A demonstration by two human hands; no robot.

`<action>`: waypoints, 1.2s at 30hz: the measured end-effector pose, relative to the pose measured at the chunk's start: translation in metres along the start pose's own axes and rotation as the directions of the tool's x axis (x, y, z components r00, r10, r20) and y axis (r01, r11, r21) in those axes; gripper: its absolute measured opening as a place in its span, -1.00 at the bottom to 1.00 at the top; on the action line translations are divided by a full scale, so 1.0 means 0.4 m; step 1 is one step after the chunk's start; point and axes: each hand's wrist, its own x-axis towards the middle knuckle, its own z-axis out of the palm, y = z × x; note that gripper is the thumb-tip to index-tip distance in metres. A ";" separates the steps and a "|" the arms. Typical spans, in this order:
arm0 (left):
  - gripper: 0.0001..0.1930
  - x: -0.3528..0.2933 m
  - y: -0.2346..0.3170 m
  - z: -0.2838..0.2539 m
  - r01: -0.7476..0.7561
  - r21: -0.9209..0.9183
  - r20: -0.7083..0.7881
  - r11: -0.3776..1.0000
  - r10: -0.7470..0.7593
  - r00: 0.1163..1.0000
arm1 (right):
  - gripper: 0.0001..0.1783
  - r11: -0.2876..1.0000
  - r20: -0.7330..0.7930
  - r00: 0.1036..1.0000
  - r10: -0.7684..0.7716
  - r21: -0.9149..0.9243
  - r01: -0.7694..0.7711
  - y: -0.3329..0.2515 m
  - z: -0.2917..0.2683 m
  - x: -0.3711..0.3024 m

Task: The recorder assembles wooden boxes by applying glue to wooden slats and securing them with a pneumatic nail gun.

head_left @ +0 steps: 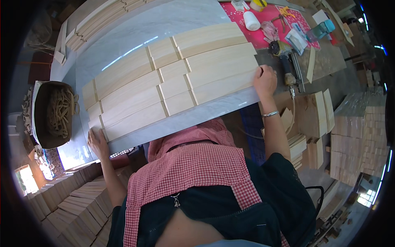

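Pale wooden boards (222, 61) with narrow cross grooves lie side by side in long rows on a grey, marble-patterned tabletop (185, 117). My left hand (98, 144) is at the left end of the nearest board (131, 119), thumb and fingers against its corner. At the opposite end, my right hand (265, 81) is closed round the board's edge, fingers curled and partly hidden. The board ends are stepped, and the grooves of neighbouring rows are offset from each other.
A box of curly strips (61, 111) stands left. Long slats (98, 22) lie at the far left. On a red mat (267, 12) are a white bottle (251, 20) and a hammer (283, 22). An air tool (288, 74) with a hose lies right. Stacked wood (356, 136) stands beyond.
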 end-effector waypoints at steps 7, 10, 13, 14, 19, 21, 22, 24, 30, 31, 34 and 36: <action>-0.41 0.066 0.020 0.017 -0.040 -0.019 -0.106 0.999 0.037 0.994 | -0.79 0.979 -0.226 0.971 -0.072 0.169 0.112 -0.018 0.055 0.101; -0.39 0.123 0.073 0.028 -0.002 -0.034 -0.069 0.999 0.000 0.998 | -0.78 0.989 -0.149 0.986 -0.070 0.122 0.089 0.006 0.088 0.123; -0.38 0.132 0.074 0.039 -0.024 -0.001 -0.051 1.000 0.024 0.998 | -0.77 0.990 -0.119 0.991 -0.068 0.112 0.082 -0.007 0.104 0.127; -0.38 0.124 0.080 0.041 -0.012 -0.016 -0.071 1.000 0.010 0.997 | -0.76 0.991 -0.120 0.991 -0.061 0.109 0.074 -0.012 0.097 0.123; -0.39 0.098 0.114 0.033 0.043 -0.067 -0.110 0.997 -0.050 0.993 | -0.75 0.994 -0.106 0.993 -0.053 0.086 0.062 -0.041 0.078 0.105; -0.39 0.097 0.114 0.029 0.074 -0.090 -0.110 0.993 -0.084 0.990 | -0.74 0.995 -0.095 0.994 -0.059 0.070 0.066 -0.054 0.076 0.102; -0.39 0.099 0.114 0.028 0.076 -0.087 -0.111 0.993 -0.086 0.990 | -0.74 0.995 -0.094 0.994 -0.060 0.073 0.067 -0.054 0.074 0.100; -0.39 0.103 0.109 0.028 0.044 -0.068 -0.120 0.997 -0.052 0.991 | -0.73 0.997 -0.071 0.996 -0.058 0.043 0.061 -0.051 0.071 0.099; -0.39 0.153 0.121 0.037 -0.029 0.162 -0.240 0.986 0.068 0.968 | -0.71 0.990 -0.190 0.972 -0.138 -0.043 0.133 -0.059 0.106 0.165; -0.39 0.172 0.122 0.038 -0.042 0.233 -0.268 0.972 0.105 0.958 | -0.71 0.986 -0.236 0.958 -0.162 -0.065 0.150 -0.063 0.117 0.179; -0.40 0.236 0.084 0.089 -0.045 0.094 -0.209 0.995 0.064 0.976 | -0.69 0.989 -0.149 0.978 -0.143 0.003 0.145 -0.078 0.167 0.214; -0.40 0.267 0.066 0.105 -0.054 -0.057 -0.154 0.997 0.045 0.987 | -0.66 0.991 -0.071 0.991 -0.117 0.064 0.121 -0.096 0.190 0.236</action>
